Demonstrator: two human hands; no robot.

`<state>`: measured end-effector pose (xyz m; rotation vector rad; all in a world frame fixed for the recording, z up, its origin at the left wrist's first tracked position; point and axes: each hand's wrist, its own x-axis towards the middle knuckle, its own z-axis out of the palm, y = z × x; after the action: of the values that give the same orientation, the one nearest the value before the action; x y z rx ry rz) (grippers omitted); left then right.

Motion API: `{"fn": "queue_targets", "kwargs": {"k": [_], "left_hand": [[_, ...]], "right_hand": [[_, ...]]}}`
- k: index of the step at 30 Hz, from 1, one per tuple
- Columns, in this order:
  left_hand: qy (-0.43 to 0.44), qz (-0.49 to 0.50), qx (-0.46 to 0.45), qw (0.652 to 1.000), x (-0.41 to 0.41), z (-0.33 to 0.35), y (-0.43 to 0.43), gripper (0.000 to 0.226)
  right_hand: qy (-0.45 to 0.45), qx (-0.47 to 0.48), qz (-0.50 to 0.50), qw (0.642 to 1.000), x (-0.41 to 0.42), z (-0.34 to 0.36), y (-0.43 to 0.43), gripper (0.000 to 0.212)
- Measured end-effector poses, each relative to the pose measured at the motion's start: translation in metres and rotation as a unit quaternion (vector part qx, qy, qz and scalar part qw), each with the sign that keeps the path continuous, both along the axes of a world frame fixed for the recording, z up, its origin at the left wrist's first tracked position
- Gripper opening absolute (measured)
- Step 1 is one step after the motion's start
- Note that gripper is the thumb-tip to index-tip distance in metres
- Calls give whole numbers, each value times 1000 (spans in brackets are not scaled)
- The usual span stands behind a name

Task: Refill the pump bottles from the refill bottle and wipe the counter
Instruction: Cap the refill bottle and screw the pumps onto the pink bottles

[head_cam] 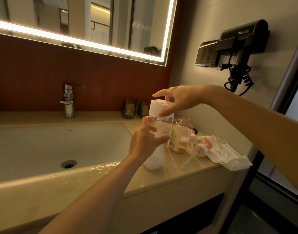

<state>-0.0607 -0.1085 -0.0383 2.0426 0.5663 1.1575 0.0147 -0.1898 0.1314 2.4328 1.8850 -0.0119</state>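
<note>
Right of the sink (35, 146), the left grip (145, 141) reaches up from below, forearm angled, fingers and thumb curled round the middle of the refill bottle (153, 159), which stands upright on the table (178, 176). The right grip (180, 98) comes over from the right with the wrist bent down, fingertips pinching the bottle's white cap (159, 103). Just behind stands an uncapped pump bottle (180, 137), and a pump head (202, 149) lies on a cloth (229, 157).

The tall clear plastic refill bottle (159, 127) shows white in its lower half and wears a white round cap (160, 104). The small clear pump bottle (179, 146) holds peach-pink, with a yellow printed label. The crumpled white cloth (226, 154) bears pink marks; the beige stone table (170, 179) is plain.
</note>
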Motion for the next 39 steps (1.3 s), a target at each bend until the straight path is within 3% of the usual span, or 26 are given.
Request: {"fn": "queue_targets", "kwargs": {"k": [3,15,17,19,21,23,28,32,35,39], "left_hand": [[-2,-4,4,1000,0,-1,-1,77],[-9,-4,-5,1000,-2,2,-2,76],[-11,-12,-13,1000,-1,1,0,76],[-15,-22,-24,999,2,0,3,75],[-23,-30,-32,999,6,0,6,75],[-31,-35,-32,998,11,0,12,76],[-49,-26,-17,998,31,-1,25,75],[-52,-22,-20,998,49,-2,34,71],[-50,-18,-30,998,61,-3,39,75],[-30,-18,-49,998,77,-3,49,81]], "right_hand": [[39,23,15,999,6,-12,5,64],[-120,114,-34,986,5,-24,18,73],[-72,144,-36,986,6,-29,16,74],[46,173,-41,983,11,-32,9,67],[122,241,-69,960,25,-40,1,58],[95,298,-121,942,47,-58,-11,56],[64,313,-253,913,113,-113,-48,57],[103,254,-348,896,150,-148,-64,63],[171,238,-359,886,155,-169,-67,65],[142,221,-342,902,151,-182,-58,80]]}}
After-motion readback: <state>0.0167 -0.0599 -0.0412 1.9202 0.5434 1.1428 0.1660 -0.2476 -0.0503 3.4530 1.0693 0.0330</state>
